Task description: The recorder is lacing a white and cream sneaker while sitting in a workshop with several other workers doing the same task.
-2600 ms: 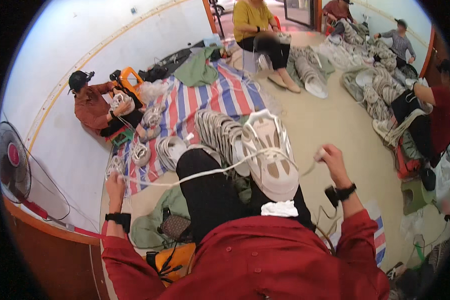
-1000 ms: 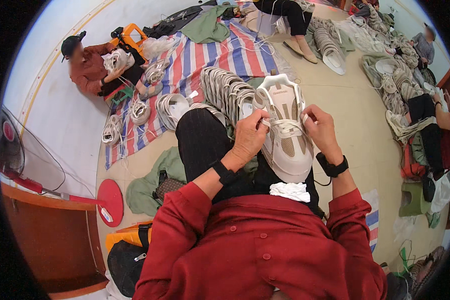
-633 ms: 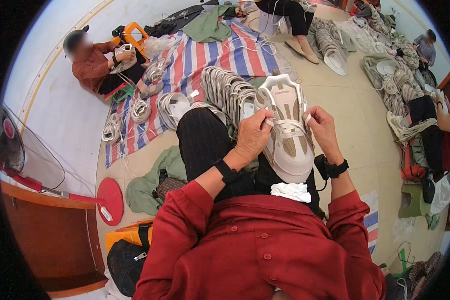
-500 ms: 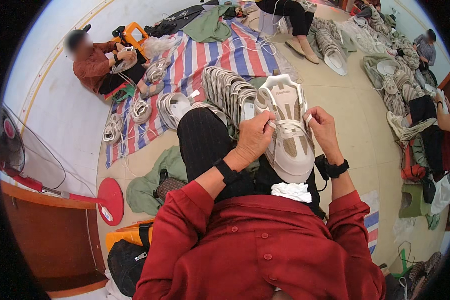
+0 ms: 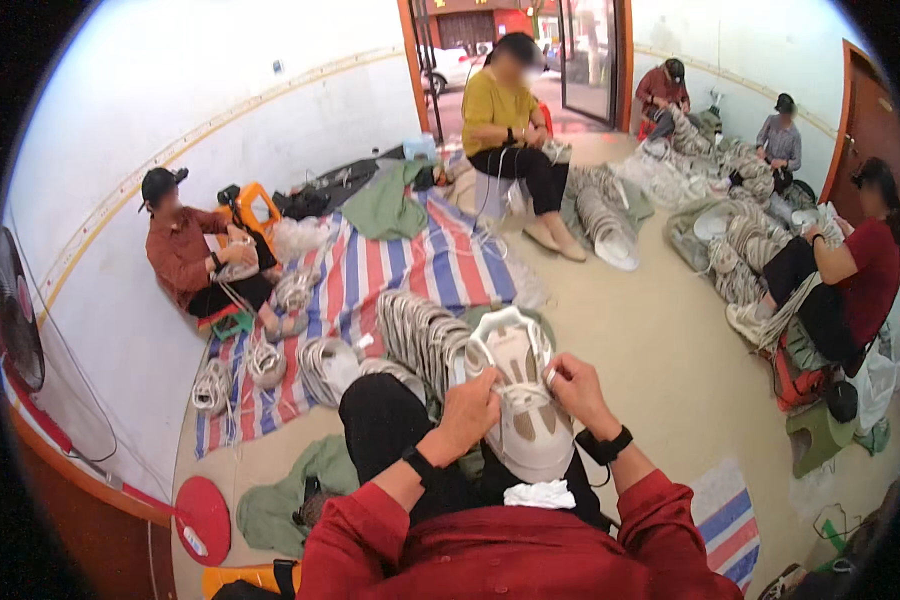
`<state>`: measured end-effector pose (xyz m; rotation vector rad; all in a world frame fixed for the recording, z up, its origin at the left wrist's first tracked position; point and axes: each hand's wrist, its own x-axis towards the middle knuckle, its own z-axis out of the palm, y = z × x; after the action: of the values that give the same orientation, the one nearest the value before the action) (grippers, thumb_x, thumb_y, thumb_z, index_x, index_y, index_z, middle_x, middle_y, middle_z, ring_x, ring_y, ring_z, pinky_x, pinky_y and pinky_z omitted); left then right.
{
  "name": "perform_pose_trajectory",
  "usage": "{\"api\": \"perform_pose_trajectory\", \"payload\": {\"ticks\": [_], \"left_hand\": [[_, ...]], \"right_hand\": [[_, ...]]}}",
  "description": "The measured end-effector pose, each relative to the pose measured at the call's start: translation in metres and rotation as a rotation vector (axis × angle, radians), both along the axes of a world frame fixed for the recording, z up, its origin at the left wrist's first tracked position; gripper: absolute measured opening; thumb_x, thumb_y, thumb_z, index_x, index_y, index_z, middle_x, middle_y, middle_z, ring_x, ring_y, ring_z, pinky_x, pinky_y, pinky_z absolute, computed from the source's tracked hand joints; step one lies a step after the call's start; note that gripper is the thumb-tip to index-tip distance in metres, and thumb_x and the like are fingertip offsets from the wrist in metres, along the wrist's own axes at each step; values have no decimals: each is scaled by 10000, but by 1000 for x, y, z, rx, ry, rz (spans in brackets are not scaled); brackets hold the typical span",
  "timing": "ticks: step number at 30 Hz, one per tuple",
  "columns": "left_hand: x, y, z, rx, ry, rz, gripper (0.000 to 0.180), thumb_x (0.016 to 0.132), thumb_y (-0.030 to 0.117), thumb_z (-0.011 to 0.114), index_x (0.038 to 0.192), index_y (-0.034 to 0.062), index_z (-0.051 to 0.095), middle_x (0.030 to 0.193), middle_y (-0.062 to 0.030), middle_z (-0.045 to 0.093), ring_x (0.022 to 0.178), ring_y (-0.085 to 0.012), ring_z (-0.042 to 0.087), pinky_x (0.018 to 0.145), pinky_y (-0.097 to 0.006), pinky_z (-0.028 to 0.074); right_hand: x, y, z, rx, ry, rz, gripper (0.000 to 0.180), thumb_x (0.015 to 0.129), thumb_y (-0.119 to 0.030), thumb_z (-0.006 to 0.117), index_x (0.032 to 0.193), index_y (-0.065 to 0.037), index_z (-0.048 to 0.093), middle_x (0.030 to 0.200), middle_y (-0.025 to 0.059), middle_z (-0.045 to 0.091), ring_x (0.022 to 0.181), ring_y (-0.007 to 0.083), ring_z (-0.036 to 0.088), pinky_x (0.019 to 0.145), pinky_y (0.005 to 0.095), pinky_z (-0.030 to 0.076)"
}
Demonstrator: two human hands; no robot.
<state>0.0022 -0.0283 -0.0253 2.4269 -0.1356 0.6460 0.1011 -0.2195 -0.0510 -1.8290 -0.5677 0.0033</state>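
A white and beige shoe upper (image 5: 526, 430) rests on my lap, toe end toward me. My left hand (image 5: 472, 408) grips its left side near the lace holes, fingers curled. My right hand (image 5: 576, 390) pinches a white lace at the upper's right edge. Both wrists wear black bands and red sleeves cover my forearms. A white crumpled cloth (image 5: 539, 494) lies on my lap just below the upper.
A row of stacked shoe uppers (image 5: 422, 335) stands just beyond my knees on a striped mat (image 5: 400, 270). Several other people sit around the room among piles of uppers. A fan (image 5: 15, 325) stands at left, a red round object (image 5: 203, 518) lies on the floor.
The camera has tilted up, showing more of the room. My hands came together from wide apart onto the shoe upper and stay working at its laces.
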Motion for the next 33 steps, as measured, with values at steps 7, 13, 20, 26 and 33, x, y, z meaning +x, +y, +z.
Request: {"api": "perform_pose_trajectory", "payload": {"ticks": [7, 13, 20, 26, 33], "left_hand": [[5, 14, 2, -252, 108, -2, 126, 778, 131, 577, 866, 41, 580, 643, -152, 576, 603, -331, 597, 582, -408, 466], [11, 20, -1, -128, 154, 24, 175, 774, 213, 569, 791, 39, 585, 676, -184, 591, 649, -380, 592, 595, -451, 451], [20, 17, -8, -105, 161, 23, 218, 768, 232, 534, 773, 22, 589, 701, -222, 592, 693, -422, 574, 634, -493, 437], [22, 20, -9, -300, 268, -21, 238, 760, 234, 527, 748, 13, 617, 723, -239, 603, 700, -421, 585, 650, -484, 449], [24, 11, 1, -470, 512, 18, 273, 764, 235, 519, 740, -19, 618, 747, -246, 620, 736, -430, 590, 682, -481, 458]], "right_hand": [[-1, 1, 7, 23, -12, -4, 125, 838, -114, 583, 887, -1, 606, 693, 117, 625, 606, 163, 570, 591, 309, 466], [0, 2, 11, 12, -40, -9, 100, 832, -93, 580, 873, -3, 594, 672, 109, 613, 595, 151, 572, 571, 307, 466], [-3, 7, 11, -94, -289, -38, 65, 807, -76, 561, 841, -20, 559, 716, 191, 589, 652, 349, 594, 603, 409, 468], [-3, 5, 12, -152, -384, -25, 64, 803, -59, 562, 844, -12, 571, 725, 169, 598, 659, 313, 598, 608, 375, 473], [-4, 5, 14, -148, -325, -23, 62, 804, -49, 560, 854, -13, 565, 717, 162, 597, 641, 306, 586, 601, 365, 469]]}}
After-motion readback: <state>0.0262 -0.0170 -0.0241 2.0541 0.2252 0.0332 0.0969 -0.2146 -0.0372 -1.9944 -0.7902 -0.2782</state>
